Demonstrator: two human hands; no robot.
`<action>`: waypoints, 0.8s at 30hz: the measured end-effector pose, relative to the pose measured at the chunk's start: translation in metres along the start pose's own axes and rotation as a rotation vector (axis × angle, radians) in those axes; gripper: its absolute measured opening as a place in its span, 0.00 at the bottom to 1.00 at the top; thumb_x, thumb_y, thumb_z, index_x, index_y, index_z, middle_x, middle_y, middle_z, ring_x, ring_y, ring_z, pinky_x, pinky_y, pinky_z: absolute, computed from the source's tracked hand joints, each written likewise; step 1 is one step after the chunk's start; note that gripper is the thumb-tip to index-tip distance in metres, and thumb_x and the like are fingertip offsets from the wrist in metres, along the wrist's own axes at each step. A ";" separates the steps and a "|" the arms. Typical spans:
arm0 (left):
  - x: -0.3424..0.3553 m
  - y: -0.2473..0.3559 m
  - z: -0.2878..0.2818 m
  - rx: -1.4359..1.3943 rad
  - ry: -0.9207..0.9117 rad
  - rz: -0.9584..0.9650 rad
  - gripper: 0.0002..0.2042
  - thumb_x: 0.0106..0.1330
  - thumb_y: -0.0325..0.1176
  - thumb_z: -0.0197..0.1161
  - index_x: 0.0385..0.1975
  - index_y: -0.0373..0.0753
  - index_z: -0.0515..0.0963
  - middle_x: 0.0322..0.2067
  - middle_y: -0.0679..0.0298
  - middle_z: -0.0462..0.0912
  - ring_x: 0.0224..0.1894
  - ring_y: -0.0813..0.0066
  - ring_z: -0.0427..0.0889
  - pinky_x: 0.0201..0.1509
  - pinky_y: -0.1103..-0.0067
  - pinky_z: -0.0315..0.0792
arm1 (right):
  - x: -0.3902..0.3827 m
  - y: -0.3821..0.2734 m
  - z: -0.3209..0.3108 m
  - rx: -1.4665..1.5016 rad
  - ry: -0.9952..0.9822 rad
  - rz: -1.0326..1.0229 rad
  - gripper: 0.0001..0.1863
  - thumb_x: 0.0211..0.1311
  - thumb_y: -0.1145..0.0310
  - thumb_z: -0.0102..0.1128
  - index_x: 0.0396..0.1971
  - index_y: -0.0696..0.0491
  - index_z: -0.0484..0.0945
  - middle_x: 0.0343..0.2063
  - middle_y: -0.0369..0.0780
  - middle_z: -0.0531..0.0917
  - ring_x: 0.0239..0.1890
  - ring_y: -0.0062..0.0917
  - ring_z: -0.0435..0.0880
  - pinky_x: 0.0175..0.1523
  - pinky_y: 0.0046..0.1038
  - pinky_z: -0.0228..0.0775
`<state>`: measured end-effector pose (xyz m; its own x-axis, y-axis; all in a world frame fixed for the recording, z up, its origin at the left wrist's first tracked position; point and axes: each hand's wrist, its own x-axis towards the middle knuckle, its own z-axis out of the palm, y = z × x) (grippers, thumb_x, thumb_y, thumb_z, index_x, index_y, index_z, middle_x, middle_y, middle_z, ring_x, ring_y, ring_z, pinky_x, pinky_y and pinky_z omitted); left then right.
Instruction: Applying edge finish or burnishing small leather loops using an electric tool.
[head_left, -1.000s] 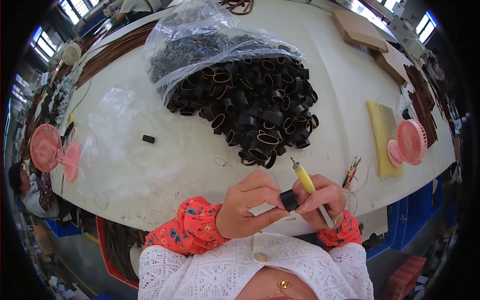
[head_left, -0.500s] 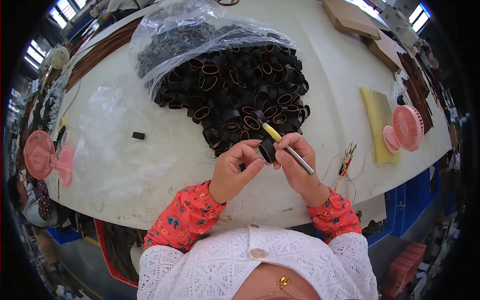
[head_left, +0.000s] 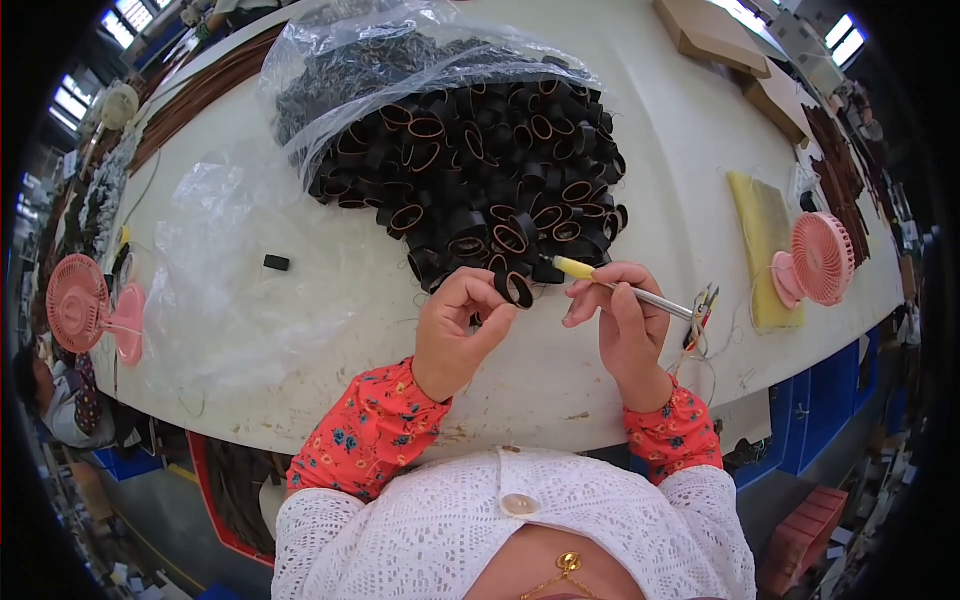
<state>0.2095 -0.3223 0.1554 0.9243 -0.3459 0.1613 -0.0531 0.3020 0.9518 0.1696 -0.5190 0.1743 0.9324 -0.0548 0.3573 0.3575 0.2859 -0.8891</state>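
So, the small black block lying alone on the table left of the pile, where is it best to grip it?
Grip the small black block across its two long sides, coming straight down from above. It lies flat and apart from the pile of black loops, so nothing blocks the fingers.

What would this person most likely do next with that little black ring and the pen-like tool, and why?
Probably bring the yellow-tipped metal tool in the right hand a little left to the small black leather loop pinched in the left hand: its tip points at the loop but stands just apart, both raised above the white table.
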 end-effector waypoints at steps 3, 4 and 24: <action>0.000 0.000 0.000 0.043 0.030 0.018 0.05 0.56 0.19 0.61 0.28 0.36 0.73 0.38 0.66 0.71 0.31 0.86 0.68 0.36 0.87 0.65 | -0.003 -0.006 0.000 0.043 -0.029 0.010 0.13 0.71 0.66 0.43 0.41 0.61 0.71 0.22 0.40 0.79 0.23 0.20 0.79 0.39 0.22 0.69; 0.000 0.000 0.001 0.042 0.027 0.015 0.05 0.56 0.19 0.61 0.28 0.36 0.73 0.38 0.66 0.71 0.31 0.86 0.68 0.36 0.87 0.65 | -0.003 -0.006 0.000 -0.036 -0.071 -0.026 0.13 0.71 0.67 0.42 0.41 0.61 0.71 0.23 0.39 0.79 0.23 0.20 0.79 0.39 0.22 0.69; -0.002 0.010 -0.003 0.005 0.048 -0.086 0.03 0.58 0.21 0.62 0.31 0.34 0.76 0.40 0.66 0.74 0.31 0.86 0.70 0.36 0.87 0.67 | -0.003 0.001 -0.001 -0.156 -0.086 -0.088 0.11 0.70 0.68 0.43 0.42 0.59 0.72 0.25 0.39 0.78 0.24 0.17 0.78 0.34 0.18 0.66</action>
<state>0.2085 -0.3164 0.1642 0.9425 -0.3274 0.0666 0.0253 0.2686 0.9629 0.1670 -0.5195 0.1719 0.8916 0.0104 0.4527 0.4476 0.1320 -0.8844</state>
